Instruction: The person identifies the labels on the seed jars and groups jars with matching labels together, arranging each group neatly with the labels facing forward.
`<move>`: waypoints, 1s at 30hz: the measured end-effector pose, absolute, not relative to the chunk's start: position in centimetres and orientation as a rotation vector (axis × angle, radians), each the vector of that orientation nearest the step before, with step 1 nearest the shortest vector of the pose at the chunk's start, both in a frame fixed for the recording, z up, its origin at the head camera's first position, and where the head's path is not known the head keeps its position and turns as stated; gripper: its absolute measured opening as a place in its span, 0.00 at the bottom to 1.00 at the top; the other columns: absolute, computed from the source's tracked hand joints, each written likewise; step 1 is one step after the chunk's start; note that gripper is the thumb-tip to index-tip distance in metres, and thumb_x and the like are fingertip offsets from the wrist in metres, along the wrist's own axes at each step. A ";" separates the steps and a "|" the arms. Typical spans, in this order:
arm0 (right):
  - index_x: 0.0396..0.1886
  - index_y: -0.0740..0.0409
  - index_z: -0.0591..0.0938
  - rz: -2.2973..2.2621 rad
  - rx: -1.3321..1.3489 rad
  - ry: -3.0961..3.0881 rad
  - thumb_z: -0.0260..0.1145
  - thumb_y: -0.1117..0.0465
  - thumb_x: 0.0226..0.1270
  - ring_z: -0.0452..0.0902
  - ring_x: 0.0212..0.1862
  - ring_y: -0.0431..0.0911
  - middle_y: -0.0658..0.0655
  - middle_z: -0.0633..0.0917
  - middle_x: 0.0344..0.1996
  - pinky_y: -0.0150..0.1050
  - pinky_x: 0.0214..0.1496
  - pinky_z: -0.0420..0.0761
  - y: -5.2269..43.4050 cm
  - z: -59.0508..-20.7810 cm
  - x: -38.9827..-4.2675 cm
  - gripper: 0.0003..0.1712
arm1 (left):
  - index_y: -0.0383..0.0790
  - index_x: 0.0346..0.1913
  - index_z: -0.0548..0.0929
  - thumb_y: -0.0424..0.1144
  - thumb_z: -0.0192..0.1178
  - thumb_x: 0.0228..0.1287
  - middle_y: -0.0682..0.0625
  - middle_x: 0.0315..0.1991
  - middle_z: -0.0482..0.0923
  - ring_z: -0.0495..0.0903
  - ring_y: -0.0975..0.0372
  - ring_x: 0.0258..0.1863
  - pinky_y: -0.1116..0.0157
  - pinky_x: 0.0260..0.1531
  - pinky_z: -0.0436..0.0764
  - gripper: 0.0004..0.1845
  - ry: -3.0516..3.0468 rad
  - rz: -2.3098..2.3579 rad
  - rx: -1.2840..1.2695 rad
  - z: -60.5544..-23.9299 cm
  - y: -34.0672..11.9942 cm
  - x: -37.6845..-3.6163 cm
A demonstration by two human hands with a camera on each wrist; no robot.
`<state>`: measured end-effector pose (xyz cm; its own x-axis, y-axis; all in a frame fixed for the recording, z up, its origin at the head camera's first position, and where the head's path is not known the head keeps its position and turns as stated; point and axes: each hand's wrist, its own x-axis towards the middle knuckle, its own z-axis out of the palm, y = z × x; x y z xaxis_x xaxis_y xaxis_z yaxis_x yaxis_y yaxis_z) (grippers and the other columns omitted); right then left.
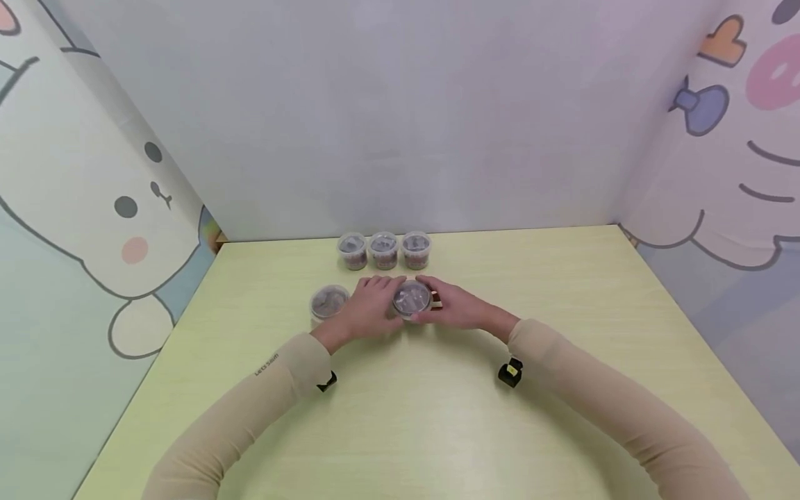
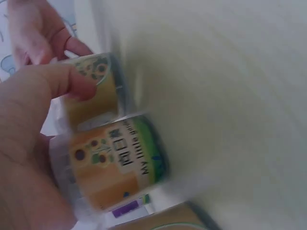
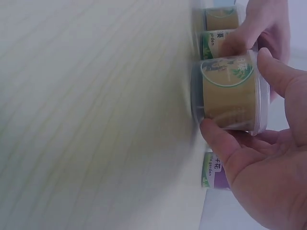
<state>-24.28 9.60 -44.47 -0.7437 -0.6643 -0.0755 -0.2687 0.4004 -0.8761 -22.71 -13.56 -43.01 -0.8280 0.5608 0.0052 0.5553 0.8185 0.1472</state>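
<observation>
My right hand (image 1: pixel 456 305) holds a clear plastic tub (image 1: pixel 412 298) by its sides, thumb near and fingers behind. In the right wrist view this lidded tub (image 3: pixel 228 93) shows a tan band and a green arc. My left hand (image 1: pixel 373 305) curls around the tubs just left of it, its thumb lying across a tub (image 2: pixel 93 112) in the left wrist view. Below that thumb stands a tub (image 2: pixel 115 163) with a sunflower label reading "My little garden"; the hand hides it from the head view. Left of the hand is another lidded tub (image 1: pixel 329 302).
Three smaller lidded tubs (image 1: pixel 384 251) stand in a row near the back edge of the pale yellow table (image 1: pixel 400 430). A white curtain (image 1: pixel 400 125) hangs behind it, with cartoon-printed cloth (image 1: pixel 81 208) at both sides.
</observation>
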 end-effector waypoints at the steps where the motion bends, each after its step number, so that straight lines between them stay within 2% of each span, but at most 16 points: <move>1: 0.81 0.64 0.52 -1.278 -0.801 2.256 0.72 0.50 0.68 0.71 0.68 0.53 0.62 0.71 0.69 0.47 0.67 0.74 9.6 -44.5 -24.3 0.54 | 0.35 0.76 0.62 0.51 0.64 0.63 0.41 0.66 0.73 0.68 0.49 0.66 0.48 0.68 0.62 0.43 2.977 0.195 0.910 -43.3 -13.5 -22.6; 5: 0.81 0.63 0.53 -1.175 -0.838 2.307 0.70 0.46 0.69 0.72 0.67 0.51 0.62 0.73 0.68 0.47 0.68 0.73 9.6 -44.3 -24.2 0.53 | 0.33 0.75 0.62 0.52 0.57 0.65 0.40 0.63 0.75 0.71 0.49 0.63 0.48 0.65 0.63 0.40 3.038 0.123 0.935 -43.9 -13.4 -22.1; 13: 0.81 0.61 0.52 -1.060 -0.883 2.336 0.67 0.42 0.71 0.72 0.67 0.52 0.60 0.76 0.65 0.50 0.68 0.72 9.9 -44.1 -24.2 0.52 | 0.33 0.73 0.63 0.54 0.54 0.68 0.39 0.62 0.75 0.72 0.49 0.61 0.48 0.64 0.65 0.38 3.070 0.066 0.952 -44.3 -13.1 -21.8; 30: 0.82 0.61 0.49 -1.052 -0.884 2.328 0.65 0.42 0.72 0.70 0.69 0.53 0.64 0.72 0.69 0.49 0.70 0.70 9.9 -44.8 -24.5 0.53 | 0.34 0.72 0.64 0.53 0.56 0.66 0.40 0.61 0.75 0.72 0.49 0.61 0.48 0.64 0.65 0.38 3.070 0.116 0.943 -44.4 -13.2 -22.1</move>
<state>-24.49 9.90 -44.80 -0.7015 -0.7019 -0.1235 -0.3712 0.5078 -0.7774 -22.10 -13.19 -44.37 -0.8253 0.5574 0.0899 0.5626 0.8253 0.0475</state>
